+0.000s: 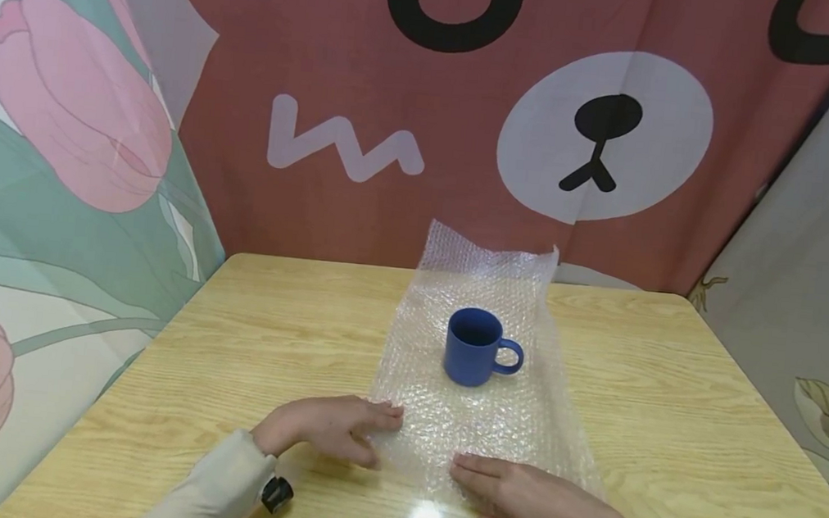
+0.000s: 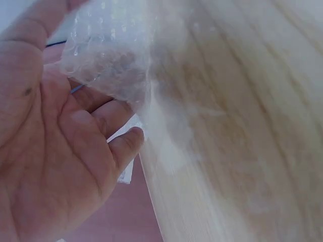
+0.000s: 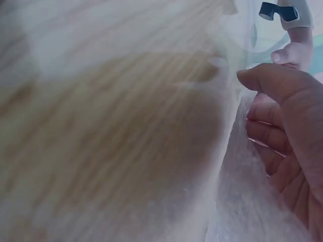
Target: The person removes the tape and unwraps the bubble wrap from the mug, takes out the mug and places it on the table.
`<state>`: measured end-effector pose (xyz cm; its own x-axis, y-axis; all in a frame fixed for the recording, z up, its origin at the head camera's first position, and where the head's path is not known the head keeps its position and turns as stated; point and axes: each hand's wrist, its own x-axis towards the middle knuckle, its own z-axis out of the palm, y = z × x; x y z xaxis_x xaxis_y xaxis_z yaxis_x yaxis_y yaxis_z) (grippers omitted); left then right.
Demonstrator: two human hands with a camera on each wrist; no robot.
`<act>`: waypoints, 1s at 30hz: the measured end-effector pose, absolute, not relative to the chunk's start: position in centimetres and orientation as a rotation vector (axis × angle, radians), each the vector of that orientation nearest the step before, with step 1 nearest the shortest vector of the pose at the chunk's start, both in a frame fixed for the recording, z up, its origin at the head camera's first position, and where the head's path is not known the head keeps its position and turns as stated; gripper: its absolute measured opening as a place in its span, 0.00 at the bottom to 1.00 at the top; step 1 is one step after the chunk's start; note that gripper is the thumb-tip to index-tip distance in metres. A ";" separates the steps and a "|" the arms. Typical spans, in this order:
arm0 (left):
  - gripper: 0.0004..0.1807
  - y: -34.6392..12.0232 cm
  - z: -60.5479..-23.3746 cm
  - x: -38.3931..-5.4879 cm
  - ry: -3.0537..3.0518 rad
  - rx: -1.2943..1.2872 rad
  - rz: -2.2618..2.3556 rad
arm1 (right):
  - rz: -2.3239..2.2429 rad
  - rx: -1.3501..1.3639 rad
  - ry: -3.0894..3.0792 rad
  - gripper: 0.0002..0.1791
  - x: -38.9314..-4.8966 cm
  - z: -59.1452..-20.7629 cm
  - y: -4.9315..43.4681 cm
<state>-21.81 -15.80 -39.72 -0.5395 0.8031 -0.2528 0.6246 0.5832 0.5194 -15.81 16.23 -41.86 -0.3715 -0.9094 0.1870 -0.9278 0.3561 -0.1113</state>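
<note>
A blue mug [image 1: 472,348] stands upright on a sheet of bubble wrap [image 1: 496,431], its handle pointing right. My left hand [image 1: 340,427] is at the sheet's near left corner, fingers reaching over it and thumb apart from them. In the left wrist view, the bubble wrap's corner [image 2: 108,65] lies between the thumb and the loosely bent fingers of my left hand [image 2: 60,136]. On the near edge, my right hand [image 1: 526,503] rests with fingers extended over the sheet. The right wrist view has the bubble wrap [image 3: 242,201] beside the fingers of that hand [image 3: 287,131].
Under everything is a light wood-grain table [image 1: 290,322]. The sheet's far end curls up against a red printed cloth [image 1: 359,213] at the table's back edge. Patterned cloths hang on both sides. A small black device [image 1: 277,495] sits at the left wrist.
</note>
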 end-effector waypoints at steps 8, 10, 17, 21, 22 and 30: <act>0.32 -16.0 -38.8 -22.5 2.321 1.078 0.701 | 0.533 1.700 -2.512 0.26 -16.4 -40.1 17.3; 0.29 -16.0 -38.6 -22.7 2.344 1.114 0.722 | 0.579 1.674 -2.523 0.25 -16.4 -39.7 17.5; 0.26 -15.8 -37.8 -23.5 2.409 1.187 0.798 | 0.804 1.577 -2.559 0.27 -16.6 -38.4 17.8; 0.26 -15.7 -37.4 -24.1 2.421 1.212 0.875 | 0.908 1.522 -2.514 0.26 -17.0 -37.2 18.1; 0.26 -15.6 -37.3 -24.3 2.427 1.217 0.892 | 0.937 1.503 -2.505 0.26 -17.2 -36.9 18.2; 0.30 -15.2 -36.6 -25.0 2.608 1.229 0.912 | 1.454 1.342 -2.392 0.23 -18.8 -34.2 19.4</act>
<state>-25.00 -15.16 -36.60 -0.6637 0.7343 0.1428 0.6633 0.4894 0.5661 -18.81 19.43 -34.23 -0.6256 -0.6486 0.4335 -0.6835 0.1877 -0.7054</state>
